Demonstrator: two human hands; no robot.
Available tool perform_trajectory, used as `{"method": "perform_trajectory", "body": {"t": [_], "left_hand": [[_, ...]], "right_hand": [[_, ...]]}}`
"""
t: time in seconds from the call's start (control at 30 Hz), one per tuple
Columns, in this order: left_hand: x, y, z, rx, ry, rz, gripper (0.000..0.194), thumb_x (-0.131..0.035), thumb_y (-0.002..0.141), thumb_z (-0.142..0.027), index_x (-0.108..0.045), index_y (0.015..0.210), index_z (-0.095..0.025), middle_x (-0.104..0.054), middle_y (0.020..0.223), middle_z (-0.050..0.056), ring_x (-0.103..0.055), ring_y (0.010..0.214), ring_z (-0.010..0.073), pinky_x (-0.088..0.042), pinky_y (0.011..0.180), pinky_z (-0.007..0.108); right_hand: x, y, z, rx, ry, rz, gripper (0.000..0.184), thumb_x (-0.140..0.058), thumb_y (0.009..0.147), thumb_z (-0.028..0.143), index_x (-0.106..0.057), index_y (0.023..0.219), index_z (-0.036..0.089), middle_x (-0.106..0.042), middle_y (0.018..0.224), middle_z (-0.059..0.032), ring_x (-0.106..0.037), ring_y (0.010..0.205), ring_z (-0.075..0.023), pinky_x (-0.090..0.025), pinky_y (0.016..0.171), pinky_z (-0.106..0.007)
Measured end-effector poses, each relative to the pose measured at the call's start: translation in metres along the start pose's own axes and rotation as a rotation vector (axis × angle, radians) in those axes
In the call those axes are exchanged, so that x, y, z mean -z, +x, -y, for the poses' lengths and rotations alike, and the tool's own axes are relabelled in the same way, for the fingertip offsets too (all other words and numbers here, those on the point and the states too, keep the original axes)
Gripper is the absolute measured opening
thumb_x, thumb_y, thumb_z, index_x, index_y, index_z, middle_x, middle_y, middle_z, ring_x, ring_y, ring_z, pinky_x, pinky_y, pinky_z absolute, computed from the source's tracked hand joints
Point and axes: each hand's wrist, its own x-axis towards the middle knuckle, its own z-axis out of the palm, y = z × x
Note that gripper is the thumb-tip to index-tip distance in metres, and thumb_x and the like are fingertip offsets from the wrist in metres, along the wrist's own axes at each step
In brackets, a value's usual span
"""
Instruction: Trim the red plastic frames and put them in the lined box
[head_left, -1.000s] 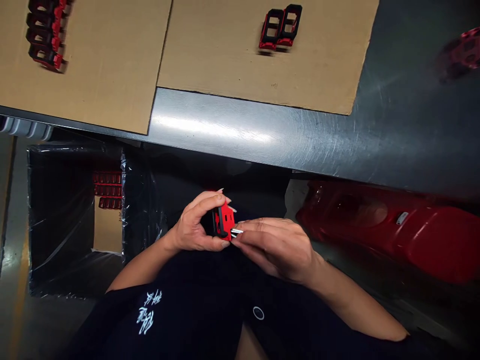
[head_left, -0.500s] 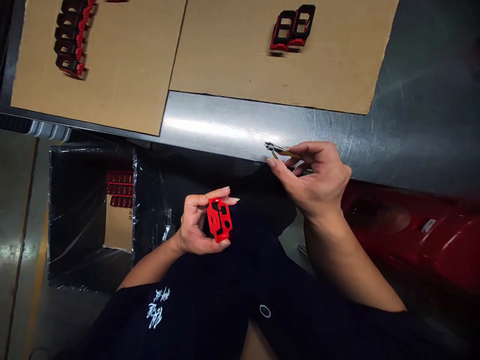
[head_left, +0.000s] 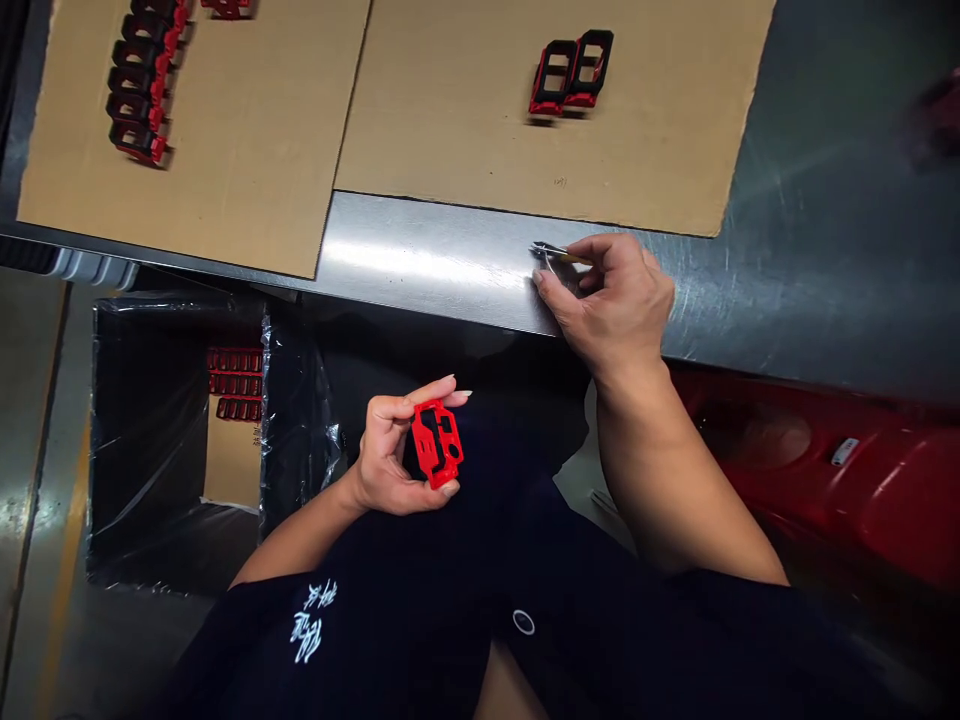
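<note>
Held in front of my body is a red plastic part point(head_left: 438, 446) with several cut-outs, dark inside. My left hand point(head_left: 394, 455) grips it at its upper and lower ends, between fingers and thumb. Over the metal table edge, my right hand point(head_left: 619, 300) pinches a small pair of nippers point(head_left: 559, 254) by the handles, jaws pointing left. Most of the handles are hidden by the fingers. The nippers are close to the metal surface; I cannot tell whether they touch it. On the cardboard beyond stand two black-and-red frame parts point(head_left: 570, 75), side by side.
A row of black-and-red parts point(head_left: 142, 85) lies on the left cardboard sheet point(head_left: 247, 180), with a red piece point(head_left: 229, 8) behind. Below left, a plastic-lined box point(head_left: 176, 540) holds several red parts point(head_left: 236, 385) on cardboard. A glossy red object point(head_left: 885, 480) sits under the table point(head_left: 420, 250) at right.
My right hand has moved up and left with the nippers, from the table's edge to over the metal surface. My left hand holds the red part almost unchanged.
</note>
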Motion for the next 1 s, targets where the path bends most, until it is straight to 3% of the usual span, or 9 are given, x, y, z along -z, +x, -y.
{"method": "perform_trajectory", "body": {"t": [0.13,0.2,0.23,0.27,0.43,0.5,0.57,0.8,1.0], "left_hand": [[0.0,-0.004,0.003,-0.015,0.083,-0.025,0.08,-0.087,0.077,-0.02,-0.033,0.136,-0.032,-0.052,0.154,0.02,-0.063,0.134,0.0334,-0.054,0.108,0.06],[0.001,-0.006,0.005,-0.02,0.12,-0.03,0.082,-0.087,0.077,-0.02,-0.032,0.137,-0.031,-0.052,0.154,0.019,-0.061,0.136,0.0337,-0.053,0.109,0.061],[0.002,-0.007,0.006,-0.021,0.137,-0.028,0.083,-0.087,0.076,-0.02,-0.032,0.137,-0.031,-0.052,0.154,0.019,-0.061,0.137,0.0338,-0.052,0.11,0.061],[0.003,-0.007,0.007,-0.022,0.152,-0.025,0.083,-0.087,0.076,-0.02,-0.032,0.137,-0.032,-0.052,0.154,0.018,-0.06,0.137,0.0339,-0.051,0.111,0.061],[0.004,-0.004,0.01,-0.028,0.145,0.005,0.085,-0.087,0.076,-0.022,-0.031,0.14,-0.032,-0.051,0.155,0.018,-0.056,0.141,0.034,-0.049,0.113,0.062],[0.002,-0.002,0.01,-0.031,0.103,0.024,0.084,-0.086,0.077,-0.022,-0.032,0.141,-0.03,-0.051,0.155,0.019,-0.055,0.142,0.0338,-0.049,0.114,0.062],[0.001,0.0,0.01,-0.011,0.063,0.031,0.083,-0.086,0.079,-0.024,-0.033,0.141,-0.03,-0.05,0.156,0.019,-0.057,0.14,0.0339,-0.052,0.111,0.061],[0.001,0.004,0.011,-0.007,-0.019,0.059,0.101,-0.086,0.08,-0.029,-0.021,0.158,-0.03,-0.05,0.155,0.022,-0.06,0.138,0.0322,-0.051,0.113,0.057],[0.002,0.003,0.007,0.082,-0.03,0.039,0.09,-0.083,0.083,-0.036,-0.029,0.155,-0.032,-0.044,0.16,0.023,-0.058,0.139,0.0353,-0.051,0.112,0.06]], "right_hand": [[0.006,-0.002,0.01,0.065,-0.008,-0.129,0.024,-0.081,0.082,0.033,-0.066,0.1,0.026,-0.074,0.114,-0.0097,-0.067,0.102,-0.0308,-0.053,0.092,-0.049],[0.017,-0.016,0.026,0.045,0.08,-0.178,0.016,-0.077,0.087,0.034,-0.068,0.098,0.028,-0.075,0.11,-0.0084,-0.068,0.092,-0.0264,-0.053,0.086,-0.045],[0.023,-0.026,0.036,0.002,0.159,-0.118,0.012,-0.074,0.09,0.034,-0.069,0.1,0.028,-0.076,0.106,-0.0069,-0.067,0.083,-0.0224,-0.054,0.08,-0.041],[0.029,-0.036,0.045,-0.057,0.283,-0.106,0.01,-0.072,0.092,0.035,-0.071,0.098,0.026,-0.075,0.09,-0.0038,-0.064,0.069,-0.0186,-0.053,0.07,-0.037],[0.04,-0.08,0.073,-0.338,0.999,0.877,0.026,-0.073,0.091,0.04,-0.071,0.104,0.017,-0.076,0.085,-0.0038,-0.066,0.069,-0.0147,-0.052,0.066,-0.029],[0.035,-0.09,0.073,-0.448,1.229,1.127,0.034,-0.074,0.089,0.043,-0.07,0.107,0.014,-0.076,0.087,-0.0052,-0.067,0.073,-0.0143,-0.051,0.068,-0.027],[0.028,-0.096,0.071,-0.545,1.413,1.254,0.038,-0.076,0.087,0.044,-0.071,0.105,0.012,-0.075,0.086,-0.0054,-0.066,0.072,-0.0133,-0.051,0.067,-0.024],[0.024,-0.098,0.077,-0.73,1.54,1.246,0.036,-0.084,0.081,0.039,-0.073,0.103,0.012,-0.073,0.083,-0.0028,-0.065,0.071,-0.0105,-0.054,0.07,-0.021],[0.025,-0.098,0.083,-0.75,1.473,1.16,0.036,-0.088,0.079,0.036,-0.071,0.101,0.014,-0.072,0.084,-0.0023,-0.065,0.068,-0.01,-0.057,0.065,-0.022]]}}
